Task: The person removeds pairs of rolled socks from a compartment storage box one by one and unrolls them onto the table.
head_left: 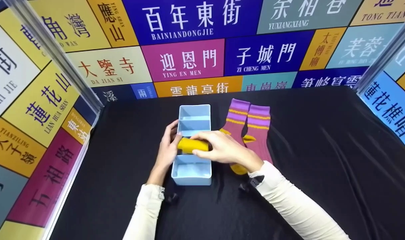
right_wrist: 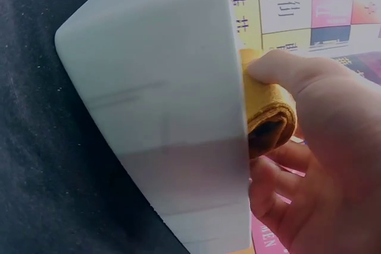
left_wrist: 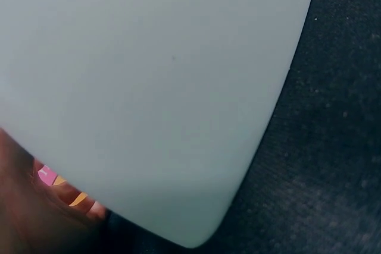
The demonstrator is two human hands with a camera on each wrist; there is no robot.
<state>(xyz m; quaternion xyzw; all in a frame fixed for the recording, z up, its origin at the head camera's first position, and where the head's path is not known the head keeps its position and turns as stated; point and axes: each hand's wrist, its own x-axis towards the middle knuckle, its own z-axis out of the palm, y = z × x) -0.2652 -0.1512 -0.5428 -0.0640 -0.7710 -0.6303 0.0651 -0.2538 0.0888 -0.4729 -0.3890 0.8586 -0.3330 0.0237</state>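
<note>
A light-blue divided box (head_left: 191, 180) stands lengthwise before me on the black cloth, its compartments in a row. My right hand (head_left: 224, 146) grips a yellow sock roll (head_left: 193, 145) by its right end, thumb and fingers on opposite sides. The roll lies crosswise over a middle compartment, at rim height. In the right wrist view, the sock roll (right_wrist: 271, 108) shows a spiral end with a dark inside, next to the box wall (right_wrist: 161, 105). My left hand (head_left: 167, 151) holds the box's left side, its thumb at the rim close to the roll's left end.
Right of the box lies a flat pair of socks (head_left: 258, 133), dusty pink with purple cuffs, yellow stripes and yellow heels. Black cloth (head_left: 309, 160) with some creases covers the table. Colourful sign panels (head_left: 182, 60) line the back and sides, with clear corner posts (head_left: 62, 56).
</note>
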